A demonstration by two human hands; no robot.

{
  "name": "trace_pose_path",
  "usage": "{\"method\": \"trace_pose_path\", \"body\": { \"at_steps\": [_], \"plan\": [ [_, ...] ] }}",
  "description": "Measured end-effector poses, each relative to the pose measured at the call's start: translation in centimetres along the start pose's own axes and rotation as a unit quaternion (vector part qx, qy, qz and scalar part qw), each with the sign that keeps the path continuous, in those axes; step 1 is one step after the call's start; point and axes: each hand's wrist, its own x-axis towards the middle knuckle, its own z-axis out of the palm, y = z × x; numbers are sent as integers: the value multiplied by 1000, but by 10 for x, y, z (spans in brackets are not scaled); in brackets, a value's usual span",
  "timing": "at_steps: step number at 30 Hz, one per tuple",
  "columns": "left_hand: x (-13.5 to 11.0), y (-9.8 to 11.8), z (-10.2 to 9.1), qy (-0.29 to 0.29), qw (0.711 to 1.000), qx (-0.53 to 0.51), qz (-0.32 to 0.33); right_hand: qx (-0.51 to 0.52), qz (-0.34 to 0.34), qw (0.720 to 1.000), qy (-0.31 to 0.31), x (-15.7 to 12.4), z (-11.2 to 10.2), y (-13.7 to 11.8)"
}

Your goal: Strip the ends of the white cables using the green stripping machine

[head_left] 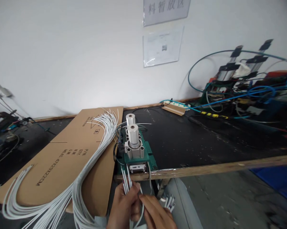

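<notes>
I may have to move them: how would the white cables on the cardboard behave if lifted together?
Probably flexible yet springy: the cables bend in broad, smooth curves. They might splay, as their far ends fan apart on the cardboard.

Cannot see all of the left hand (pixel 120 206) or the right hand (pixel 157 213), both cut off by the bottom edge, nor the stretch of white wires (pixel 124 181) hidden inside the left hand. Cannot read the tiny print on the wall sheet (pixel 157 51) or see the top of the sign (pixel 167 12), cropped by the upper edge. Cannot make out the blurred machine (pixel 226 74) at right.
</notes>
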Motion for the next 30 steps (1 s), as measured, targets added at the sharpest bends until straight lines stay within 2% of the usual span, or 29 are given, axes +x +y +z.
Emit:
{"method": "trace_pose_path", "body": {
  "at_steps": [1, 3, 6, 7, 9, 12, 16, 19, 22, 26, 30],
  "plan": [
    [1, -1, 0, -2, 1000, -3, 4, 5, -12, 1000, 2, 1, 0, 3],
    [3, -1, 1, 5, 1000, -4, 27, -1, -22, 999, -37, 2, 1, 8],
    [4, 3, 2, 54, 995, -24, 86, 6, 1, 995, -104, 2, 4, 13],
    [4, 5, 2, 70, 991, -36, 109, 17, 16, 994, -103, 3, 6, 14],
    [3, 11, 4, 95, 983, -65, 142, 36, 37, 997, -59, 5, 12, 16],
    [3, 20, 7, 116, 980, -96, 133, 41, 44, 998, -30, 10, 20, 20],
    [6, 27, 12, 126, 972, -111, 161, 37, 52, 998, -25, 14, 26, 25],
    [9, 28, 13, 113, 978, -104, 141, 33, 50, 998, -15, 16, 29, 29],
    [10, 27, 14, 122, 970, -110, 181, 40, 54, 998, -13, 16, 33, 32],
    [11, 27, 14, 123, 973, -118, 153, 56, 68, 996, -24, 16, 39, 37],
    [6, 29, 21, 135, 968, -112, 182, 83, 72, 994, -16, 17, 40, 38]
  ]
}}
